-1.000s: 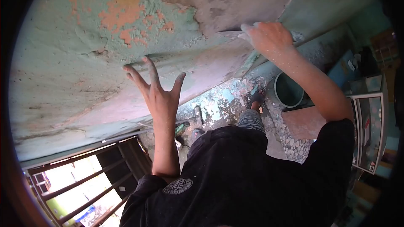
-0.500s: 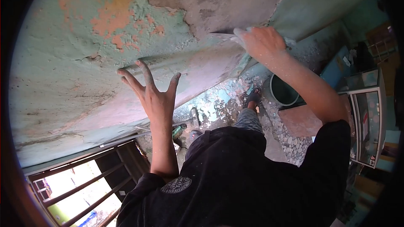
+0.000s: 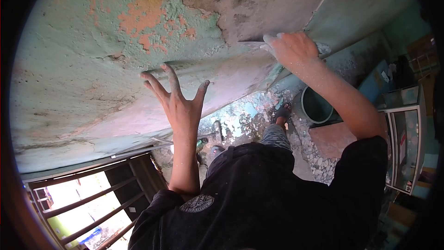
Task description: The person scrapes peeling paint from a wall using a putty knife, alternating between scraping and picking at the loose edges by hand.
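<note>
My right hand point(image 3: 296, 48) is wrapped round a scraper; its thin flat blade point(image 3: 252, 44) sticks out to the left and lies close against the wall point(image 3: 115, 106). The scraper's handle is mostly hidden inside the fist. To the left, my left hand point(image 3: 178, 99) has its fingers spread, with dusty fingertips at the wall and nothing in its grasp. Green paint is peeling from this wall, baring an orange patch point(image 3: 143, 16) and a grey-brown patch point(image 3: 259, 7) above the hands. Pale dust coats the fingers of both hands.
A dark round bucket point(image 3: 317, 105) stands on the floor below my right forearm. Paint flakes point(image 3: 245, 113) litter the floor by my foot. A long-handled tool point(image 3: 217, 132) lies near the wall's base. A glass-fronted cabinet point(image 3: 407, 143) is at right, a barred opening point(image 3: 92, 203) at lower left.
The view has shifted, so the wall and both hands appear farther right. Relative to the wall patches, the scraper has moved only slightly, if at all. Both hands keep their poses.
</note>
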`<state>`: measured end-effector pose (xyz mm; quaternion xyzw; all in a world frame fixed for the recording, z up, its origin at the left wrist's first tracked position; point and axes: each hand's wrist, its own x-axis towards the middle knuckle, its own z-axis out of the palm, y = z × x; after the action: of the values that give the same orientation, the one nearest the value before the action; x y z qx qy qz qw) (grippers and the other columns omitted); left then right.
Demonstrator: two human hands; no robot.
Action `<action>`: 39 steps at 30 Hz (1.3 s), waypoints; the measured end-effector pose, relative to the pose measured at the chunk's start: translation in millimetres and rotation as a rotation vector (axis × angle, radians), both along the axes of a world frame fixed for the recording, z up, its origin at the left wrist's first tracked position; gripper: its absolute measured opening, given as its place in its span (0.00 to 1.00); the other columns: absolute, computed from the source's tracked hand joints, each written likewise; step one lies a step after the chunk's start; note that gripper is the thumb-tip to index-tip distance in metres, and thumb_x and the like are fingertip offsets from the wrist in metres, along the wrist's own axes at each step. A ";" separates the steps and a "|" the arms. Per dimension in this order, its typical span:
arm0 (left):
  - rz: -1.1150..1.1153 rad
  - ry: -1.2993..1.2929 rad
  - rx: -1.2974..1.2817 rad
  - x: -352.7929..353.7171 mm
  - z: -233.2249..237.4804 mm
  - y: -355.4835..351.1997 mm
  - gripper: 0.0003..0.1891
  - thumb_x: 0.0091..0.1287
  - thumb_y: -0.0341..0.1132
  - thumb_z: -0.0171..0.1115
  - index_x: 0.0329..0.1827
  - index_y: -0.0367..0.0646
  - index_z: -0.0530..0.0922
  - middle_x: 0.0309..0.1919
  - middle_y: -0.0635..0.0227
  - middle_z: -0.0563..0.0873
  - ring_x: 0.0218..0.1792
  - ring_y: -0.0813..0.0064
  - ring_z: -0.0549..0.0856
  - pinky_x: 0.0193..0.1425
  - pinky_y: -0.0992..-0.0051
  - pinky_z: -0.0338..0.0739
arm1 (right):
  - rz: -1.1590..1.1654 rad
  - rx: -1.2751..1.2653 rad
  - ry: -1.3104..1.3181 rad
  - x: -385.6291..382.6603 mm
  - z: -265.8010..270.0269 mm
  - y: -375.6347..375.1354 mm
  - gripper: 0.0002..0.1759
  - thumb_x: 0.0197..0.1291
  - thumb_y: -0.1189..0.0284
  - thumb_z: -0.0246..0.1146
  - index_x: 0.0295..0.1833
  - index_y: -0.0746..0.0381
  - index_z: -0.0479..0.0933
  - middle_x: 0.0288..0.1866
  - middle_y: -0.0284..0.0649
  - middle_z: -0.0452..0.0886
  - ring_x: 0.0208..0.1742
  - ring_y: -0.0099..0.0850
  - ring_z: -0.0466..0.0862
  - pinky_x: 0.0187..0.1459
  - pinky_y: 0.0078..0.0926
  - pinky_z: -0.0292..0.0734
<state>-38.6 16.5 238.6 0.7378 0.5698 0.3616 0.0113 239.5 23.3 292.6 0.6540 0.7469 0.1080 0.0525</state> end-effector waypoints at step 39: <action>0.022 0.060 -0.009 -10.7 -4.7 -4.3 0.51 0.49 0.43 0.77 0.76 0.56 0.56 0.76 0.44 0.41 0.74 0.39 0.45 0.72 0.51 0.57 | -0.733 -0.512 1.861 -68.0 -230.4 -102.8 0.16 0.68 0.67 0.55 0.58 0.60 0.71 0.36 0.37 0.79 0.29 0.24 0.78 0.31 0.24 0.75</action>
<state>-49.3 12.2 233.9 0.7420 0.5795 0.3370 -0.0065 171.5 -79.5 62.3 0.6354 0.2475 -0.6256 -0.3791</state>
